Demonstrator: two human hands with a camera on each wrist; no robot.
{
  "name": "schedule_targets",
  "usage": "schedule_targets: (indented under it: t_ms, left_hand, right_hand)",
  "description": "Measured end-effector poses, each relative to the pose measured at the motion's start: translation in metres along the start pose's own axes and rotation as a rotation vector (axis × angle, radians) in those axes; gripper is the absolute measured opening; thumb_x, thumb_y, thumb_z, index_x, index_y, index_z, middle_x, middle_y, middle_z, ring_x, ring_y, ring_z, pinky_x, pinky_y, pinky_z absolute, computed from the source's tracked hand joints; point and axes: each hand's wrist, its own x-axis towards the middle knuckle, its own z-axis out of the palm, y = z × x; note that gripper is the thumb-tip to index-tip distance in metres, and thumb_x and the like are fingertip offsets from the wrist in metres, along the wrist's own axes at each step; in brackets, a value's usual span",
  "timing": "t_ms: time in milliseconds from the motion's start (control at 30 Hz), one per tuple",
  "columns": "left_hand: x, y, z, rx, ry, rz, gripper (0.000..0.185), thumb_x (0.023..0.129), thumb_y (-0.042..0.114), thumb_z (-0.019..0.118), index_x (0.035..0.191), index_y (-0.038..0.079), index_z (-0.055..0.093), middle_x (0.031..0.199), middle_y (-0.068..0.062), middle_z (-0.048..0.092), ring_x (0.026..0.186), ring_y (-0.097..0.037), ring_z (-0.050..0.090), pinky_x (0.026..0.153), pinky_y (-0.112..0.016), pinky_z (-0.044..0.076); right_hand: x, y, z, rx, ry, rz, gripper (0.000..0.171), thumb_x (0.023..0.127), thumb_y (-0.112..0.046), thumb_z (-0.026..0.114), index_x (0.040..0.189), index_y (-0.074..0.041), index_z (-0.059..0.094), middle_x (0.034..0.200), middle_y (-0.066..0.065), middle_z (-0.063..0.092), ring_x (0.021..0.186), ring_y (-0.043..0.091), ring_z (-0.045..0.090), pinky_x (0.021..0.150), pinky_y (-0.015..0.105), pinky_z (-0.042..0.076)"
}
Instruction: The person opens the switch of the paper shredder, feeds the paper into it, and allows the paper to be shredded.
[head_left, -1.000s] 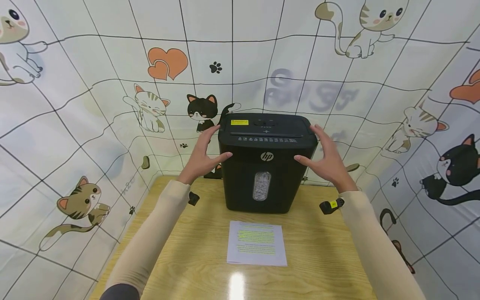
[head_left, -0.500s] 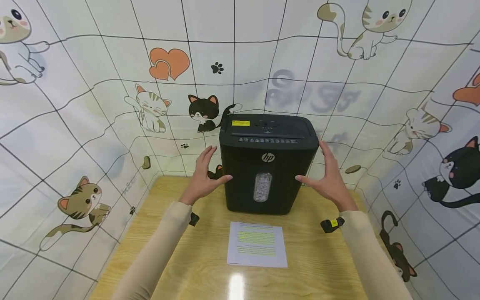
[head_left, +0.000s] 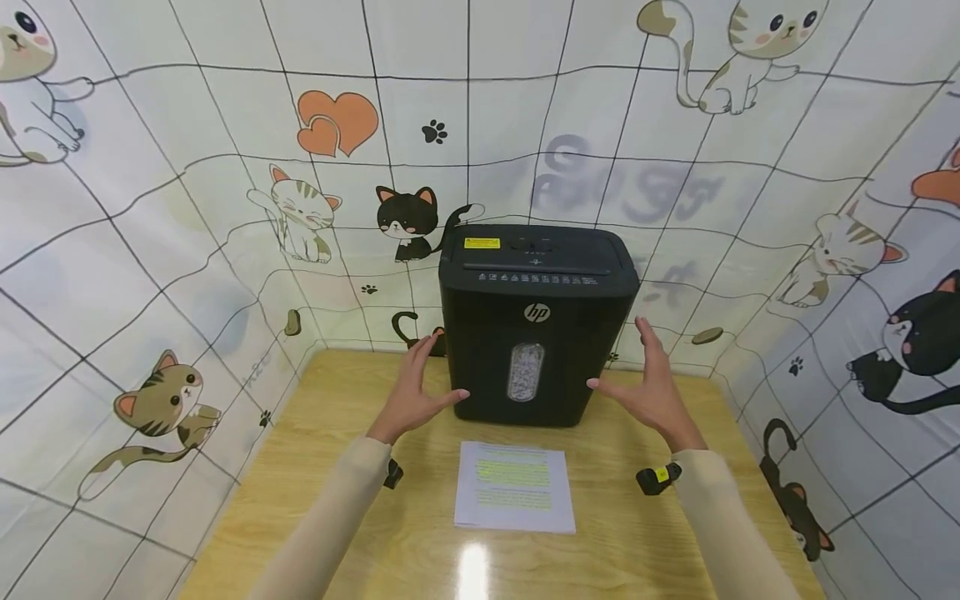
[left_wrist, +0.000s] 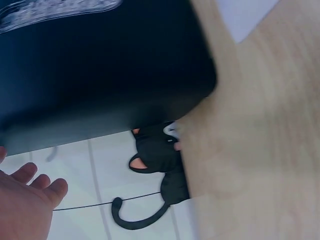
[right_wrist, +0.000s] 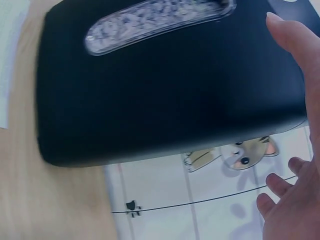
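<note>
A black HP paper shredder [head_left: 487,350] stands upright at the back of the wooden table, with shredded bits behind its oval window [right_wrist: 160,22]. Beside its lower left side is my left hand [head_left: 414,396], fingers spread and thumb toward the front face; whether the thumb touches cannot be told. On the other side my right hand [head_left: 651,392] is held the same way, thumb near the front and the other fingers apart from the side. Neither hand grips anything. Flat in front of the shredder lies a sheet of white paper [head_left: 513,521] with yellow-highlighted text.
The wooden table [head_left: 337,517] ends close behind the shredder at a white cat-print cloth wall [head_left: 465,108]. Similar cloth closes in the left and right sides. A black camera [head_left: 658,478] sits at the right wrist.
Both hands have slid down from the shredder's upper sides to its lower sides, and their fingers have come away from it. The shredder and paper have stayed in place.
</note>
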Motion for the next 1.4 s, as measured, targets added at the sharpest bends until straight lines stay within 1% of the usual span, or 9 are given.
schedule_targets:
  t_ms: [67,233,433,600,700,867,1000,1200,1400]
  left_hand:
    - [-0.003,-0.004,0.006,0.003,-0.008,-0.020,0.114,0.075,0.070,0.080,0.164,0.034,0.019,0.171,-0.006,0.017,0.157,-0.035,0.020,0.117,-0.067,0.031]
    - [-0.014,-0.013,0.022,0.009,-0.032,-0.054,0.113,0.075,0.064,0.084,0.164,0.029,0.022,0.169,-0.007,0.022,0.156,-0.033,0.023,0.119,-0.063,0.031]
    - [-0.036,-0.023,0.045,0.020,-0.092,-0.068,0.107,0.077,0.047,0.088,0.162,0.020,0.029,0.167,-0.012,0.026,0.154,-0.034,0.025,0.120,-0.060,0.032]
    - [-0.051,-0.034,0.061,0.032,-0.114,-0.049,0.105,0.077,0.053,0.086,0.158,0.011,0.036,0.163,-0.019,0.032,0.150,-0.039,0.031,0.116,-0.062,0.036]
    - [-0.059,-0.040,0.068,0.031,-0.133,-0.043,0.104,0.077,0.057,0.085,0.157,0.011,0.038,0.162,-0.018,0.033,0.149,-0.040,0.033,0.115,-0.062,0.037]
    - [-0.070,-0.047,0.080,0.049,-0.189,-0.042,0.103,0.077,0.060,0.084,0.156,0.013,0.040,0.162,-0.018,0.032,0.150,-0.040,0.033,0.115,-0.061,0.038]
    - [-0.079,-0.049,0.087,0.072,-0.226,-0.015,0.102,0.075,0.058,0.086,0.154,0.009,0.043,0.161,-0.021,0.034,0.148,-0.042,0.035,0.114,-0.061,0.040]
    - [-0.091,-0.051,0.096,0.135,-0.285,0.032,0.099,0.073,0.054,0.089,0.150,0.009,0.048,0.159,-0.020,0.037,0.147,-0.041,0.037,0.112,-0.059,0.043]
    - [-0.101,-0.046,0.102,0.181,-0.357,0.064,0.098,0.069,0.056,0.091,0.147,0.011,0.053,0.159,-0.019,0.038,0.147,-0.040,0.039,0.110,-0.056,0.046]
  right_hand:
    - [-0.004,0.004,0.003,0.003,-0.011,0.023,0.125,0.077,-0.051,0.087,0.163,-0.041,-0.003,0.174,0.002,0.006,0.157,0.040,0.016,0.114,0.075,0.023]
    - [-0.017,0.018,0.016,0.000,-0.037,0.070,0.125,0.077,-0.055,0.086,0.164,-0.039,-0.003,0.174,0.006,0.006,0.157,0.044,0.016,0.114,0.076,0.023]
    - [-0.035,0.036,0.036,-0.002,-0.110,0.126,0.122,0.081,-0.057,0.083,0.166,-0.027,0.001,0.174,0.013,0.002,0.157,0.047,0.011,0.114,0.076,0.021]
    - [-0.048,0.048,0.059,-0.004,-0.166,0.115,0.115,0.083,-0.051,0.082,0.165,-0.013,0.012,0.173,0.017,0.007,0.156,0.049,0.010,0.115,0.076,0.021]
    - [-0.056,0.053,0.073,-0.006,-0.186,0.109,0.112,0.083,-0.050,0.083,0.164,-0.008,0.018,0.172,0.019,0.011,0.155,0.051,0.012,0.115,0.076,0.022]
    - [-0.070,0.059,0.094,-0.023,-0.221,0.114,0.113,0.079,-0.054,0.085,0.162,-0.008,0.024,0.171,0.019,0.016,0.154,0.050,0.015,0.115,0.074,0.024]
    - [-0.081,0.062,0.110,-0.026,-0.269,0.111,0.111,0.077,-0.052,0.087,0.161,-0.009,0.028,0.170,0.020,0.018,0.154,0.050,0.016,0.115,0.074,0.025]
    - [-0.094,0.066,0.134,-0.028,-0.313,0.043,0.107,0.072,-0.047,0.092,0.156,-0.005,0.040,0.166,0.024,0.027,0.151,0.051,0.026,0.116,0.071,0.028]
    - [-0.107,0.074,0.153,-0.075,-0.381,-0.015,0.104,0.066,-0.050,0.094,0.150,-0.008,0.049,0.165,0.021,0.033,0.151,0.046,0.032,0.118,0.066,0.029]
